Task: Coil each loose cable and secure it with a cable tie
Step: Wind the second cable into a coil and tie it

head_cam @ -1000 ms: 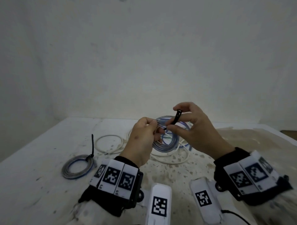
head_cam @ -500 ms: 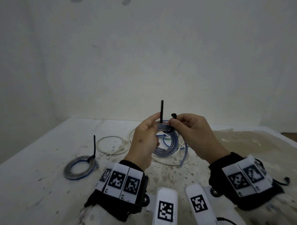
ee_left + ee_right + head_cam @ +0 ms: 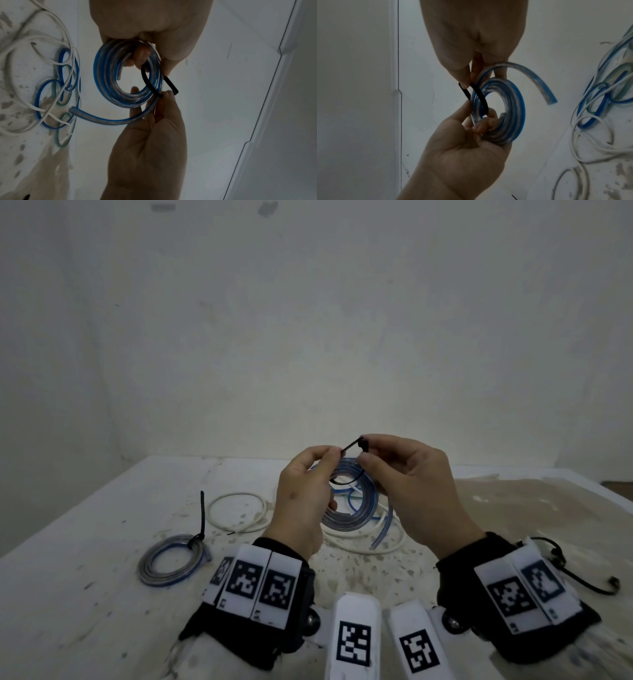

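A coil of clear cable with a blue stripe hangs above the table between both hands. My left hand grips the coil's near side with curled fingers, and its thumb and forefinger pinch the tail of a black cable tie. The tie loops round the coil's strands. My right hand pinches the tie's head end at the top of the coil. The cable's loose end curls out below.
A tied clear-blue coil with an upright black tie tail lies at the left. A white cable loop and a tangle of white, blue and green cables lie under the hands. A black cord trails at the right.
The tie's tail, upright half a second ago, is now bent over towards the head end in the right hand, forming a loop round the coil. Both hands have closed together.
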